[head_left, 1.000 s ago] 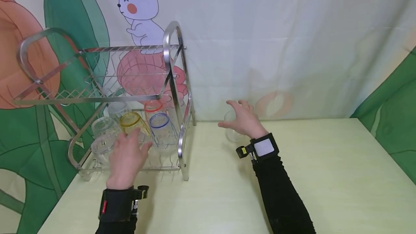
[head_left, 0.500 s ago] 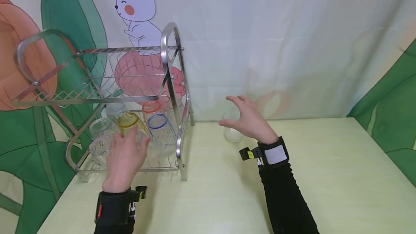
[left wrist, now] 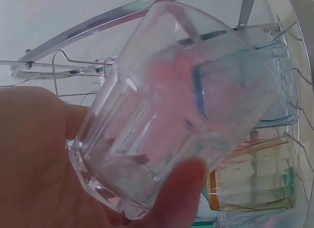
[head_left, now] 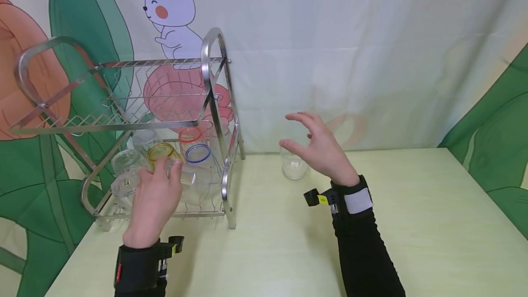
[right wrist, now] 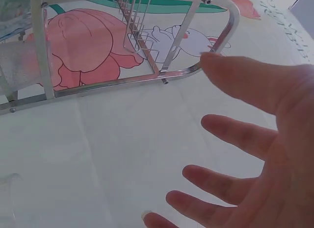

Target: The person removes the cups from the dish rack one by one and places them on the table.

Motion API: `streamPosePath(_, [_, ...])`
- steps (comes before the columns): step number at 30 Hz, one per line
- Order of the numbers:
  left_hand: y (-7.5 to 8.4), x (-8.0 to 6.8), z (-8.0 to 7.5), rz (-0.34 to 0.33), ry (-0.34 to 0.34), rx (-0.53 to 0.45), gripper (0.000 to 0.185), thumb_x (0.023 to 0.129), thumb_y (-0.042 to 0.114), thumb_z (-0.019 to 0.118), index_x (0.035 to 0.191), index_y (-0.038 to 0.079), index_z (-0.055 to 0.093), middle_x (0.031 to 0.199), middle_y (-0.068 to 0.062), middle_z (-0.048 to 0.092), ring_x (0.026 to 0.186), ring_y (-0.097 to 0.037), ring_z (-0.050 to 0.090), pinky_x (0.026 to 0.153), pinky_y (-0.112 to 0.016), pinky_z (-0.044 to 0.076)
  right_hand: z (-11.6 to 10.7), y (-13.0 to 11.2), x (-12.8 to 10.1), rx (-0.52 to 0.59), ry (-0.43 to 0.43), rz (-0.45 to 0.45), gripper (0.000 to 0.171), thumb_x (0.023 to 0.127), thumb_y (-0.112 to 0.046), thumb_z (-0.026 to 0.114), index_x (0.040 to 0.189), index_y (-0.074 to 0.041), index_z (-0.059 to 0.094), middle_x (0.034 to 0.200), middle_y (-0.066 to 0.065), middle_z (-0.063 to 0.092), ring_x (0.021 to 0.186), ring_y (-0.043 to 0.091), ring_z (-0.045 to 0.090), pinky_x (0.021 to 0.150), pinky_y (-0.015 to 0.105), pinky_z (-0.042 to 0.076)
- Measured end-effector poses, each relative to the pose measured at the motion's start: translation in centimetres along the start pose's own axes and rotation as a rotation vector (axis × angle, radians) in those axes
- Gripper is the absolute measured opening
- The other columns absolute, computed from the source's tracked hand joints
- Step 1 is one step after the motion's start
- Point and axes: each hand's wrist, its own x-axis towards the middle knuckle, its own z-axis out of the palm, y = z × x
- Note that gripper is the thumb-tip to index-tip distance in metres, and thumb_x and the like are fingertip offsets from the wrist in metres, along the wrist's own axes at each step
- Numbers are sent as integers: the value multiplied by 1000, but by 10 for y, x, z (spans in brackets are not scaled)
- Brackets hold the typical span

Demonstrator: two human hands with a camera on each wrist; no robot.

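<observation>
My left hand (head_left: 153, 203) grips a clear faceted glass (left wrist: 147, 110) by its base end, thumb on one side. The glass lies tilted in the lower tier of the metal dish rack (head_left: 111, 127), its mouth pointing right in the head view. Around it stand a yellow-rimmed glass (head_left: 161, 151), a blue-rimmed glass (head_left: 198, 152), a red-rimmed glass (head_left: 190, 134) and several clear ones. My right hand (head_left: 323, 157) hovers with spread fingers and holds nothing. Just behind and below it, another clear glass (head_left: 294, 169) stands on the table, partly covered by the hand.
The rack's upper wire tier overhangs the glasses, and its right side frame (head_left: 224, 150) rises between my hands. A printed curtain (head_left: 268, 81) hangs along the table's back edge. The pale table (head_left: 264, 251) reaches out to the right.
My left hand has taken hold of a clear glass and tipped it sideways. My right hand has drawn slightly right and up, away from the glass on the table.
</observation>
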Motion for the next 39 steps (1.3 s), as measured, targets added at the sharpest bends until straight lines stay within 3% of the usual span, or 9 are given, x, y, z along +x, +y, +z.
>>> streamPosePath(5, [0, 1, -5, -12, -44, -20, 79, 100, 61, 10, 154, 3, 17, 134, -45, 28, 112, -65, 38, 84, -73, 36, -1, -1, 1, 39, 46, -35, 52, 90, -32, 72, 136, -18, 55, 142, 1, 43, 130, 16, 40, 99, 43, 42])
streamPosePath(10, [1, 1, -7, -26, -52, -26, 81, 99, 62, 8, 154, 4, 17, 138, -44, 27, 119, -66, 32, 89, -74, 32, -3, -1, 0, 66, 55, -62, 50, 90, -31, 72, 135, -18, 56, 139, 0, 47, 127, 21, 43, 98, 43, 44])
streamPosePath(16, [1, 1, -8, 40, -17, -47, 79, 101, 58, 7, 150, -1, 24, 138, -39, 38, 126, -59, 31, 95, -73, 27, -5, -4, -3, 74, 50, -85, 50, 90, -32, 73, 135, -19, 56, 138, -3, 48, 127, 20, 44, 98, 42, 44])
streamPosePath(20, [1, -1, -9, 73, 10, -46, 78, 102, 55, 6, 147, -4, 30, 129, -35, 49, 118, -57, 41, 93, -69, 32, -5, -6, -7, 94, 35, -89, 50, 90, -33, 73, 135, -20, 57, 137, -4, 48, 126, 20, 43, 99, 43, 43])
streamPosePath(25, [1, -3, -10, 90, 23, -53, 77, 103, 53, 5, 145, -5, 32, 121, -32, 54, 111, -55, 49, 88, -66, 37, -1, -10, -11, 112, 11, -107, 49, 90, -31, 73, 134, -18, 57, 136, -5, 49, 127, 17, 44, 98, 43, 42])
streamPosePath(30, [4, 0, -8, 110, 20, -45, 77, 103, 53, 6, 142, -5, 36, 110, -28, 56, 97, -48, 56, 75, -57, 43, 3, -13, -13, 108, -5, -135, 48, 90, -31, 72, 134, -19, 57, 135, -9, 50, 125, 10, 44, 97, 41, 43])
streamPosePath(34, [6, 0, -6, 113, 19, -40, 75, 103, 53, 6, 137, -4, 40, 93, -20, 53, 79, -38, 54, 62, -45, 41, 6, -14, -15, 86, -31, -143, 49, 90, -33, 72, 135, -20, 57, 135, -10, 49, 125, 7, 44, 96, 40, 44])
streamPosePath(39, [8, -2, -4, 137, 16, -52, 70, 104, 51, 7, 127, -3, 46, 86, -16, 50, 75, -34, 51, 62, -41, 37, 8, -16, -18, 68, -67, -148, 51, 90, -35, 72, 136, -21, 55, 137, -10, 48, 125, 8, 44, 97, 40, 44])
